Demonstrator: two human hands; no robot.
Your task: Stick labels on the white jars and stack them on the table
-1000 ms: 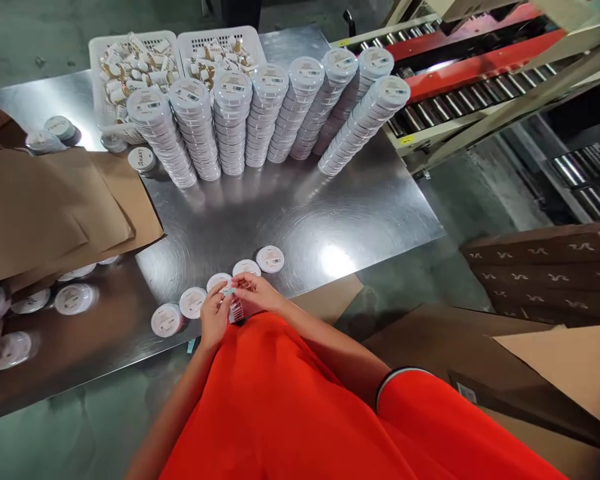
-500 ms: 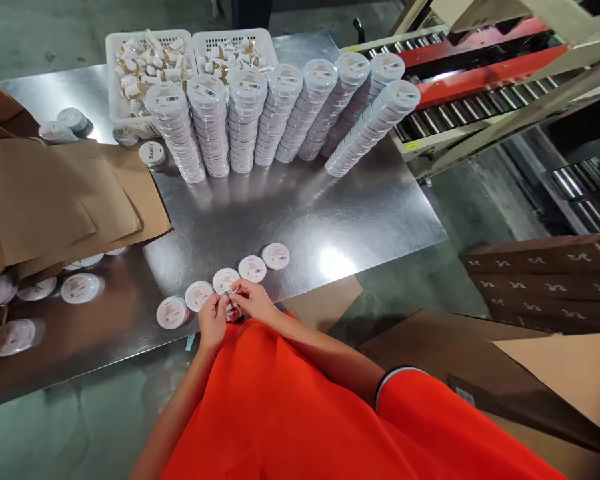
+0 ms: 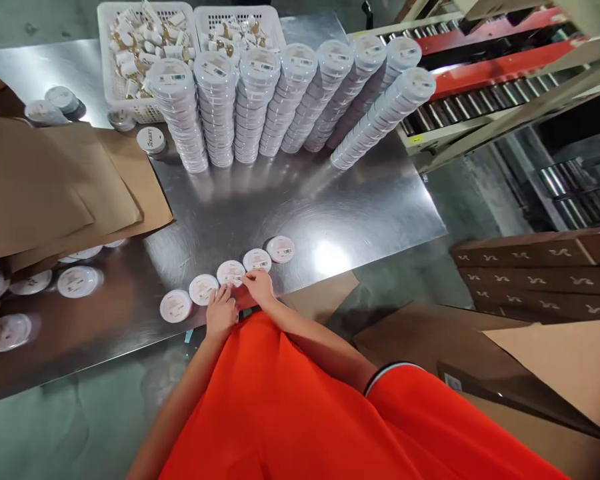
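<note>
Several round white-lidded jars with printed labels lie in a slanting row near the front edge of the steel table (image 3: pixel 220 227). My right hand (image 3: pixel 260 287) has its fingertips pinched at the right rim of the middle jar (image 3: pixel 230 273); whatever is between them is too small to make out. Below that jar, my left hand (image 3: pixel 222 311) rests its curled fingers, with part of a small dark red object beneath them that is mostly hidden. To the left are two more jars, the outermost one (image 3: pixel 175 306) nearest the edge; the rightmost jar (image 3: pixel 281 249) stands apart from both hands.
Tall stacks of jars (image 3: pixel 217 113) stand at the back, the rightmost leaning. Behind them are two white baskets (image 3: pixel 105 67) of small bottles. Cardboard sheets (image 3: pixel 35 187) cover the left side. A roller conveyor (image 3: pixel 500 97) runs at upper right, with brown cartons (image 3: pixel 535 277) below.
My right hand has moved from the small red object up to the middle jar's label. My left hand has turned flatter over the object. The whole view has shifted slightly.
</note>
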